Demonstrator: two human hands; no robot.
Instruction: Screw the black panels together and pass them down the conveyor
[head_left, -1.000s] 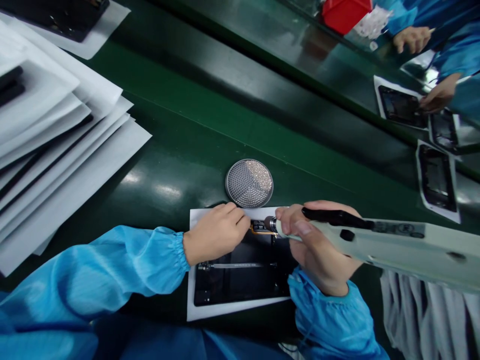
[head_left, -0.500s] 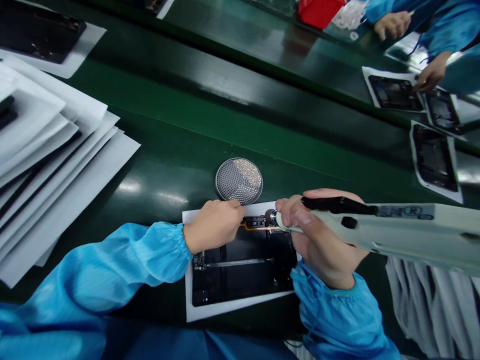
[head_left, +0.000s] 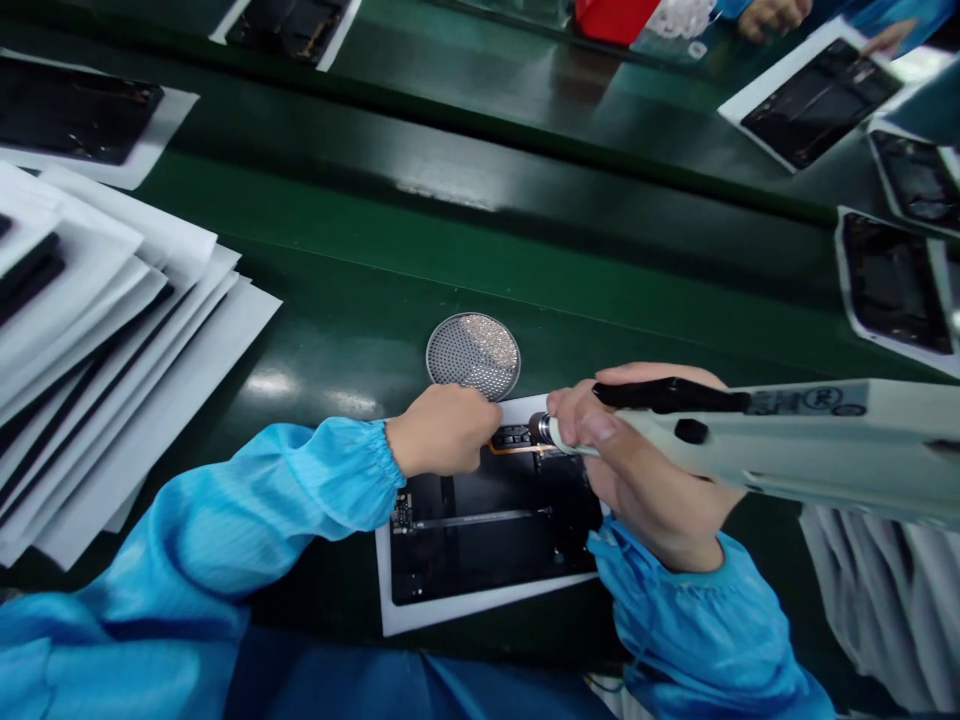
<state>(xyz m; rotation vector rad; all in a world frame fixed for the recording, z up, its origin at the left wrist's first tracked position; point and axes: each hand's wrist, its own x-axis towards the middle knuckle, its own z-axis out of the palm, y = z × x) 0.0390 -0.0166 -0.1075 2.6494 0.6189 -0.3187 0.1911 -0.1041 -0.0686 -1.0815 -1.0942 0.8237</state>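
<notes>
A black open device panel [head_left: 487, 540] lies on a white sheet [head_left: 450, 612] right in front of me on the green belt. My right hand [head_left: 645, 480] grips a pale electric screwdriver [head_left: 787, 440], its tip down on the panel's top edge by an orange flex cable [head_left: 517, 449]. My left hand [head_left: 442, 430], fingers curled, rests on the panel's upper left edge beside the tip. Whether it pinches anything is hidden. A round perforated metal dish [head_left: 474, 355] with tiny screws sits just beyond the hands.
A fanned stack of white sheets with black panels [head_left: 97, 340] fills the left. More panels on sheets lie at the back left [head_left: 67, 120] and right [head_left: 892, 285]. Another person's hands [head_left: 765, 15] work at the top right near a red bin [head_left: 611, 18].
The view has shifted a little. My left hand has slid slightly up the panel toward the dish. The screwdriver stays on the same spot. At the far right a panel has been moved.
</notes>
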